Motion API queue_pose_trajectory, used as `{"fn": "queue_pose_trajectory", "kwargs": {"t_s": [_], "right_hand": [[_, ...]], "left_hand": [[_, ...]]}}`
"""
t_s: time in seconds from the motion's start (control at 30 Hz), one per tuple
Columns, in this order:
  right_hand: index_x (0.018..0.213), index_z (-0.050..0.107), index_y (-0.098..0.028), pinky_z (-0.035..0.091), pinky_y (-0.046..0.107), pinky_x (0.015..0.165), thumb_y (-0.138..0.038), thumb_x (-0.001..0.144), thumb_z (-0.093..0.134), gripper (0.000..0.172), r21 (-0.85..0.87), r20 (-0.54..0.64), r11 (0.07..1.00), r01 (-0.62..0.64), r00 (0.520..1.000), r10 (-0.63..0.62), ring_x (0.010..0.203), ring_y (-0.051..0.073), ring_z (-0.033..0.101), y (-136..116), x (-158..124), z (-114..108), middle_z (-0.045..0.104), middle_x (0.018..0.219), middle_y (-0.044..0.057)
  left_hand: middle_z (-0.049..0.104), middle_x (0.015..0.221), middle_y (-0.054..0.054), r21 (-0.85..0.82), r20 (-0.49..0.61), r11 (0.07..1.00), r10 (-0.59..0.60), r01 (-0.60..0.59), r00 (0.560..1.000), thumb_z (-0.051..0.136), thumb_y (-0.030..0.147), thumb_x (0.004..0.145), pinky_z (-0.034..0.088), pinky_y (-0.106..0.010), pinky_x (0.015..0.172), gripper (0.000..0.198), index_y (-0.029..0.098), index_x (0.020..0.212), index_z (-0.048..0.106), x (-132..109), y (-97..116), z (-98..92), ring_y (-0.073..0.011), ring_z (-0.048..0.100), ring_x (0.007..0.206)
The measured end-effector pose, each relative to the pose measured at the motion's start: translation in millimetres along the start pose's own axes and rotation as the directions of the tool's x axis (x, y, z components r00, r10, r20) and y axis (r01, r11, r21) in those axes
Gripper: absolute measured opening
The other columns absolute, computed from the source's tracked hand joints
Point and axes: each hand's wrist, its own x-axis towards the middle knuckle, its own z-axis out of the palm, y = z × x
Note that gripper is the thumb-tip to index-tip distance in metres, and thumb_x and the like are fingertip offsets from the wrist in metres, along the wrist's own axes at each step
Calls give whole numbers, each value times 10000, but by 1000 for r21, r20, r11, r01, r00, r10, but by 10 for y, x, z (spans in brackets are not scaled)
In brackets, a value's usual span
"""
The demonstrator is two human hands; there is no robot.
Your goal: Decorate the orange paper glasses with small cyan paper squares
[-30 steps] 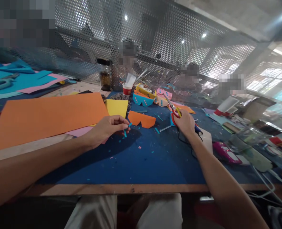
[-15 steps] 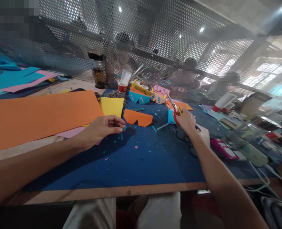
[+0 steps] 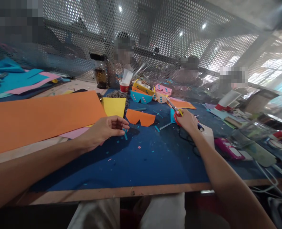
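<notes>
My right hand is closed on a pair of scissors with red and yellow handles. Their metal blades point up and to the left, toward the back of the table. A blue paper piece stands just left of that hand, partly hidden. My left hand hovers low over the blue mat, thumb and fingers apart with nothing visibly held. Small blue scraps lie by its fingertips. Between the hands sits an orange paper cutout shaped like glasses, with a notch in its lower edge.
Large orange sheet and yellow paper lie at left. Decorated paper glasses, a red-and-white cup and a dark-lidded jar stand at the back. A magenta object and clear container are right. Perforated metal closes the back.
The whole view has shifted slightly, so things appear a little further right. Both hands keep nearly the same pose, and the scissors stay in my right hand.
</notes>
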Motion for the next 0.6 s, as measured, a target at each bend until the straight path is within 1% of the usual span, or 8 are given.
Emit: {"fn": "queue_pose_trajectory", "kwargs": {"t_s": [0.2, 0.27, 0.37, 0.43, 0.5, 0.6], "right_hand": [[1177, 679, -199, 490, 402, 838, -502, 951, 482, 426, -3, -5, 1000, 11, 1000, -11, 1074, 356, 696, -3, -12, -8, 749, 1120, 178], [1163, 682, -209, 489, 402, 828, -496, 948, 480, 412, -3, -6, 1000, 14, 1000, -14, 1063, 355, 697, -1, -15, -8, 753, 1108, 171], [1139, 686, -226, 488, 400, 819, -476, 932, 502, 373, -5, -6, 1000, 18, 1000, -18, 1053, 355, 698, 2, -17, -4, 758, 1089, 156], [1131, 688, -231, 487, 396, 816, -458, 921, 519, 352, -7, -4, 1000, 19, 1000, -19, 1053, 353, 697, 4, -16, -2, 760, 1080, 149], [1129, 689, -228, 486, 392, 814, -449, 922, 518, 348, -12, -5, 1000, 20, 1000, -20, 1054, 351, 696, 5, -15, -2, 760, 1082, 150], [1116, 689, -216, 484, 391, 812, -451, 927, 508, 352, -21, -7, 999, 31, 999, -31, 1046, 350, 696, 5, -17, -4, 758, 1093, 159]], "left_hand": [[787, 989, -37, -90, 10, 996, 7, -6, 1000, 876, 227, 697, 568, -330, 912, 342, 210, 1008, 736, 15, -85, -24, -189, 728, 955], [785, 983, -37, -82, 2, 997, -1, 1, 1000, 875, 229, 692, 569, -332, 909, 342, 205, 1003, 734, 17, -85, -21, -190, 728, 949], [787, 968, -45, -21, -7, 1000, 3, -3, 1000, 864, 255, 696, 567, -357, 907, 335, 195, 996, 727, 22, -66, -13, -208, 729, 943], [787, 954, -52, 67, -2, 997, 33, -33, 999, 840, 294, 730, 559, -374, 906, 298, 190, 985, 725, 23, -50, -3, -224, 728, 942], [787, 959, -61, 217, 14, 972, 86, -87, 996, 786, 343, 794, 552, -379, 887, 247, 192, 981, 728, 10, -32, 13, -235, 725, 938], [783, 990, -59, 467, 58, 864, 183, -189, 981, 677, 375, 890, 540, -363, 839, 206, 207, 997, 731, -45, 2, 50, -237, 715, 917]]}}
